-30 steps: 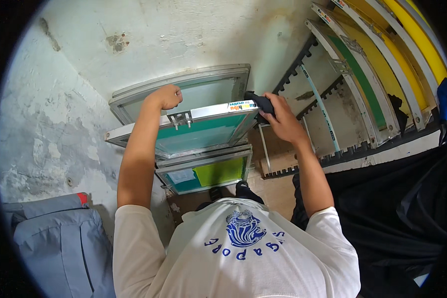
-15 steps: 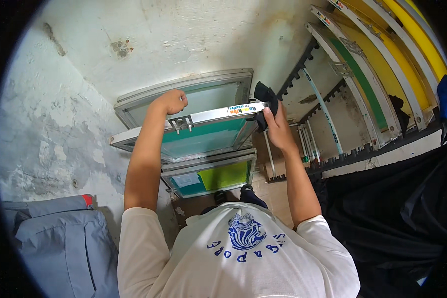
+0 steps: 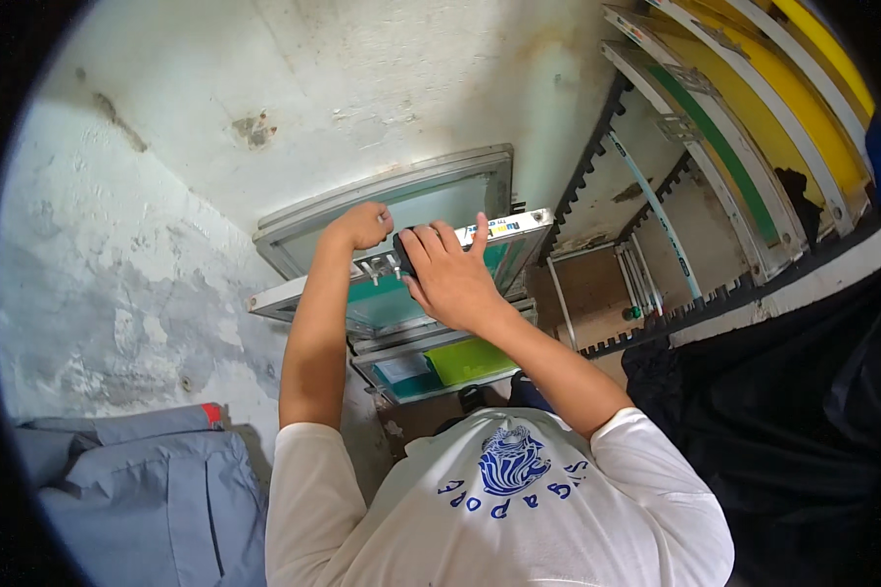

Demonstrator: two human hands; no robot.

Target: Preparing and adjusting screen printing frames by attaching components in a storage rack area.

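Observation:
Several screen-printing frames lean stacked against the plaster wall. My left hand (image 3: pixel 362 225) is closed over the top rail of the front aluminium frame (image 3: pixel 276 298), the one with green mesh, beside a small metal fitting (image 3: pixel 372 266). My right hand (image 3: pixel 450 279) lies on the same rail just to the right, fingers wrapped over a small black object (image 3: pixel 404 256) pressed against the frame. Both hands almost touch. A larger pale frame (image 3: pixel 431 181) stands behind, and a frame with yellow-green mesh (image 3: pixel 465 360) sits lower in front.
A toothed black rack (image 3: pixel 597 147) on the right holds several frames with yellow and green mesh (image 3: pixel 744 147). Black cloth (image 3: pixel 793 421) hangs at the lower right. Grey fabric with a red tab (image 3: pixel 137 479) lies at the lower left. The wall (image 3: pixel 147 254) is cracked and stained.
My right hand has slid left along the green-mesh frame's top rail, from its right corner to the middle beside my left hand, carrying the black object. The left hand kept its grip.

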